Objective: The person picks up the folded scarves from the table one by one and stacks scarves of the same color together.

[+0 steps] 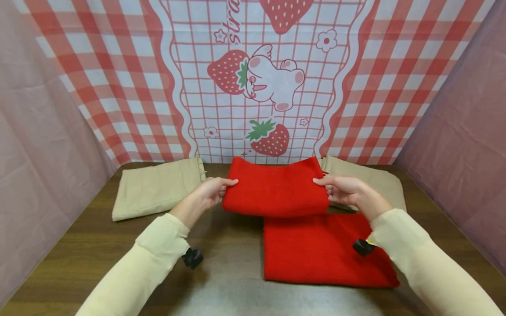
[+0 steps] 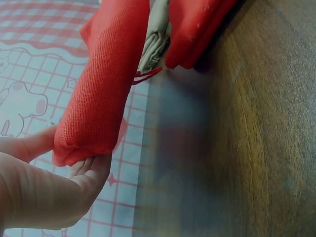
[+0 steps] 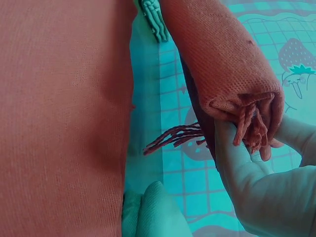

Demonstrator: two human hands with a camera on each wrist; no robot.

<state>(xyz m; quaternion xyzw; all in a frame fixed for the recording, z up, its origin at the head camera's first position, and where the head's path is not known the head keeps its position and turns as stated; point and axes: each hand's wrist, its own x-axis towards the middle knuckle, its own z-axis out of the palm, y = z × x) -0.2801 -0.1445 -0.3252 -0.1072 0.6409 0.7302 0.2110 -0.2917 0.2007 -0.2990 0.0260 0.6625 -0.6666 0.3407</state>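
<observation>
A folded red knit scarf (image 1: 276,188) hangs in the air between both hands, its middle sagging slightly. My left hand (image 1: 211,193) pinches its left end, thumb on top and fingers beneath. At the other end my right hand (image 1: 348,189) grips it the same way. In the right wrist view, tassels (image 3: 254,126) stick out of the folded end by the fingers. Lower right on the table lies a second folded red cloth (image 1: 320,256), partly below the held one and partly hidden by the right forearm.
A folded beige cloth (image 1: 158,186) lies at the back left of the wooden table (image 1: 225,272). Another beige cloth (image 1: 367,177) is at the back right, partly behind the right hand. A strawberry-print curtain (image 1: 197,79) stands behind, with pink drapes (image 1: 47,131) at the sides.
</observation>
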